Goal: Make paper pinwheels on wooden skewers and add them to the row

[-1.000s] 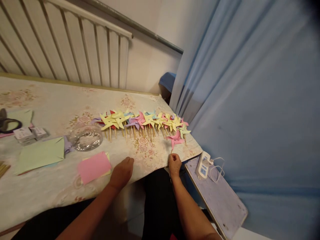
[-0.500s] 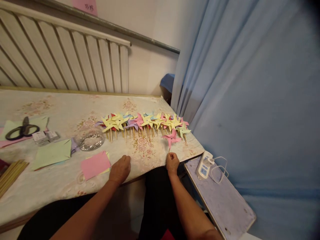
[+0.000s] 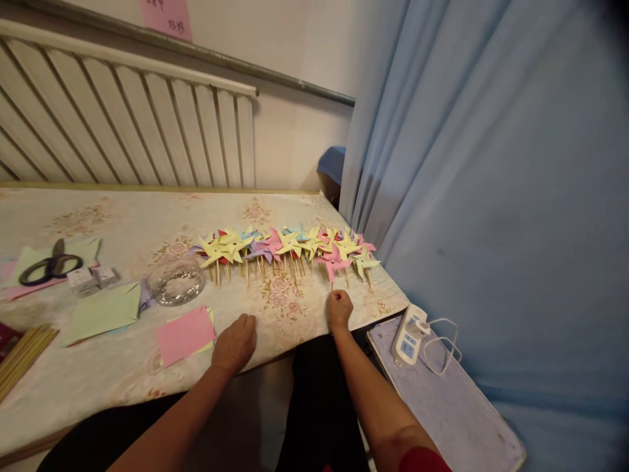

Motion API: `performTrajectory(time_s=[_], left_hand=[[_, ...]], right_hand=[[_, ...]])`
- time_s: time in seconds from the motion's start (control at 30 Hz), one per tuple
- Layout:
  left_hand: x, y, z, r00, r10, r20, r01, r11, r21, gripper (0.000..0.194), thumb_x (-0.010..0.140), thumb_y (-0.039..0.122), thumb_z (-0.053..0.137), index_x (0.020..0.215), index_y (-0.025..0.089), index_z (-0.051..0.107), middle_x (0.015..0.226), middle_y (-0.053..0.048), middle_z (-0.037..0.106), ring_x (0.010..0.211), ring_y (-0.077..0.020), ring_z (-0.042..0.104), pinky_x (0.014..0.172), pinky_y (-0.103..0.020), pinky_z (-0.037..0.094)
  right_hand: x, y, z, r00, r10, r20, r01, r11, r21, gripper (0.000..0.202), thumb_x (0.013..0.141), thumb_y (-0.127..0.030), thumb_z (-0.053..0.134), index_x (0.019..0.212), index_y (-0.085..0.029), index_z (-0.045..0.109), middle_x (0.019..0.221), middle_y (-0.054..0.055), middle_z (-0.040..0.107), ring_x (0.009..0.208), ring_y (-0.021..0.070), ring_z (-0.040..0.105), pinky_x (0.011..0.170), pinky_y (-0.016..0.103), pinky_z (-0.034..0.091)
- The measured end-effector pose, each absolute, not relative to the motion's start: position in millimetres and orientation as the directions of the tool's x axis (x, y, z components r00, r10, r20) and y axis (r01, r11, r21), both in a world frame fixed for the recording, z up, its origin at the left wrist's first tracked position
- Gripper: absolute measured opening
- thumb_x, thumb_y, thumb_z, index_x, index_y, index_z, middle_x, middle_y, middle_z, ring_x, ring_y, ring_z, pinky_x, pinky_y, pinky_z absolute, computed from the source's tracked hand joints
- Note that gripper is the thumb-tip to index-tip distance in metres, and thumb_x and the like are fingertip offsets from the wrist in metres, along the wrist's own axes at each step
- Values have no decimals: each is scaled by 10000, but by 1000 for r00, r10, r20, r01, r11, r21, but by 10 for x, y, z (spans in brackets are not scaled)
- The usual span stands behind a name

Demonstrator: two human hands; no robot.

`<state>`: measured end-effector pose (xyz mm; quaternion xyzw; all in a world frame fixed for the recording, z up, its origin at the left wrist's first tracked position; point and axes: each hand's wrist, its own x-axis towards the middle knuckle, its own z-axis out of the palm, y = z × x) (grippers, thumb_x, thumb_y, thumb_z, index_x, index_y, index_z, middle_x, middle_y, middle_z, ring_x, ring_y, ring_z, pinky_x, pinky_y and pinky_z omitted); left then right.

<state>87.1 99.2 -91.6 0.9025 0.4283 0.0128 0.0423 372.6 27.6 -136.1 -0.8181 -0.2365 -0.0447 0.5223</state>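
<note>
In the head view, one right hand (image 3: 340, 310) pinches the stick of one pink pinwheel (image 3: 333, 262) above the table (image 3: 289, 331), near its front right corner, the grip narrow. One left hand (image 3: 236, 342) lies by the front edge, fingers curled close; whether it encloses anything cannot be told. Behind, one row of pinwheels (image 3: 289, 243) extends towards the right edge; overlapping blades prevent a full count. Towards the left edge are one pair of scissors (image 3: 52, 267), two small boxes (image 3: 93, 280), one clear dish (image 3: 175, 305) with metallic contents too small to identify, and two paper stacks: green (image 3: 105, 311) and, nearer the front edge, pink (image 3: 185, 335), their sheets uncountable. One bundle of sticks (image 3: 24, 357) is cut off by the frame, as is one wall note (image 3: 167, 18). Beyond the front right corner, one power strip (image 3: 409, 335) rests on a lavender board (image 3: 457, 400).
</note>
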Motion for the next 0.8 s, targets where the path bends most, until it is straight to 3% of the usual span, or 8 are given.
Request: performTrajectory(time_s=[0.8], left_hand=[[860,995,-958,641,767,-11,766,-639,71,309,973,205,272,1032,141,568,1029,-135,597,934,-237,613,754,-345,436]], right_hand=[[3523,815,-1311,805,459,375,556,-364,-747,186,790,-199,458,679,-200,608,698,42,627,682,189,516,688,291,349]])
